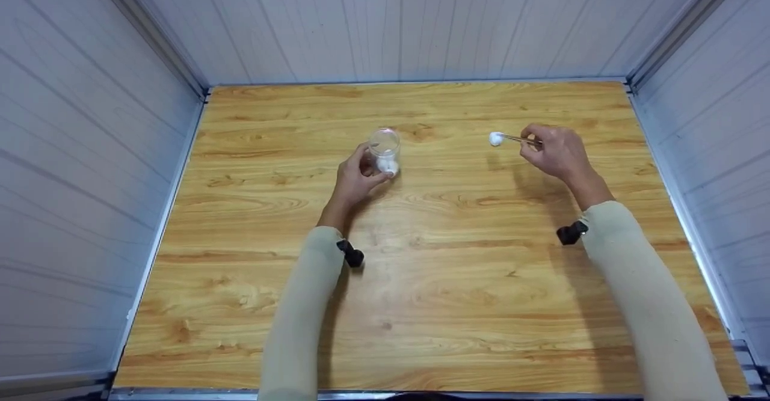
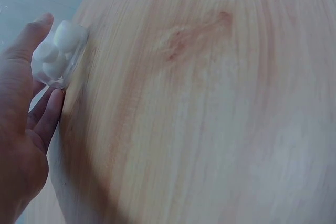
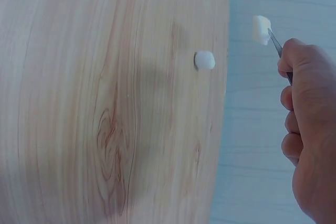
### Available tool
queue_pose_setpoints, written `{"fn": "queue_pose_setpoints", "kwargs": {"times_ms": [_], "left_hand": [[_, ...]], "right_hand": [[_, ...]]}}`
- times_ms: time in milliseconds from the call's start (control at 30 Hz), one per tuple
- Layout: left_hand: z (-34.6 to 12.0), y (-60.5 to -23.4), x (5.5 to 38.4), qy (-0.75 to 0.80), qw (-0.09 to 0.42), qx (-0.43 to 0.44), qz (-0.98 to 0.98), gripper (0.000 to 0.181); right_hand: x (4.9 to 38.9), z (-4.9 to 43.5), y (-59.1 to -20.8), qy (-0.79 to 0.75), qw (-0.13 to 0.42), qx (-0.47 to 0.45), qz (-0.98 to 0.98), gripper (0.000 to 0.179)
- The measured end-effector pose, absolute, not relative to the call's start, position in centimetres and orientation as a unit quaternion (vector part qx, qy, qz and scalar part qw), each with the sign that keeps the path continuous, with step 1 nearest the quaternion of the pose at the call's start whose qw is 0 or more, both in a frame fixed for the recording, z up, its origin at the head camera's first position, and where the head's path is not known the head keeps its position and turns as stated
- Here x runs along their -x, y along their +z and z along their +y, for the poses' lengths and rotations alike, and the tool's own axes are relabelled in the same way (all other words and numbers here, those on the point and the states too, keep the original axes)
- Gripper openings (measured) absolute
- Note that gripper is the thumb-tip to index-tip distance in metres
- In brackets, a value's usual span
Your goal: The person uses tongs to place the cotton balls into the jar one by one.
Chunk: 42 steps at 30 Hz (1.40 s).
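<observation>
My left hand [image 1: 354, 177] grips a clear jar [image 1: 385, 142] by its side, low on the wooden table. Several white cotton balls [image 2: 68, 38] lie in the bottom of the jar. To the right, my right hand [image 1: 560, 151] pinches metal tweezers [image 1: 521, 140] above the table. A white cotton ball [image 3: 260, 30] is at the tweezers' tips, raised off the surface. Another cotton ball [image 3: 205, 60] lies on the table in the right wrist view; in the head view I cannot tell it apart from the raised one.
The wood-grain table [image 1: 421, 281] is bounded by pale panels at the back [image 1: 373, 22] and at both sides. Small black cameras [image 1: 571, 232] are strapped at both wrists.
</observation>
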<state>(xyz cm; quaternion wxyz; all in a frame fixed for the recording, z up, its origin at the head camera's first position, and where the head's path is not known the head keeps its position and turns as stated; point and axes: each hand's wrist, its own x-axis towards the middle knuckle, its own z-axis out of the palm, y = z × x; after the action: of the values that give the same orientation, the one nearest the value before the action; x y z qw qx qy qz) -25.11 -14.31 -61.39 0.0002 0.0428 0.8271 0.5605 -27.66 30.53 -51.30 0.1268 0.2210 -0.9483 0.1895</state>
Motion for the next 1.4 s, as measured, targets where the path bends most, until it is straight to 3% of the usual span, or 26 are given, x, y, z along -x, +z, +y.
{"fn": "queue_pose_setpoints", "kwargs": {"times_ms": [467, 1033, 1300, 1400], "left_hand": [[-15.0, -63.1, 25.9, 0.552, -0.015, -0.049, 0.832, 0.079], [-13.8, -60.8, 24.6, 0.554, 0.004, -0.035, 0.831, 0.077], [-15.0, -64.2, 26.7, 0.545, -0.021, -0.060, 0.836, 0.078], [-14.9, -64.0, 26.6, 0.543, -0.019, -0.056, 0.838, 0.078]], "right_hand": [[28.3, 27.6, -51.0, 0.203, 0.128, -0.249, -0.938, 0.015], [28.6, 24.1, -50.4, 0.218, 0.099, -0.277, -0.930, 0.016], [28.9, 22.3, -49.8, 0.234, 0.099, -0.305, -0.918, 0.015], [28.9, 21.6, -49.8, 0.237, 0.092, -0.308, -0.917, 0.016]]}}
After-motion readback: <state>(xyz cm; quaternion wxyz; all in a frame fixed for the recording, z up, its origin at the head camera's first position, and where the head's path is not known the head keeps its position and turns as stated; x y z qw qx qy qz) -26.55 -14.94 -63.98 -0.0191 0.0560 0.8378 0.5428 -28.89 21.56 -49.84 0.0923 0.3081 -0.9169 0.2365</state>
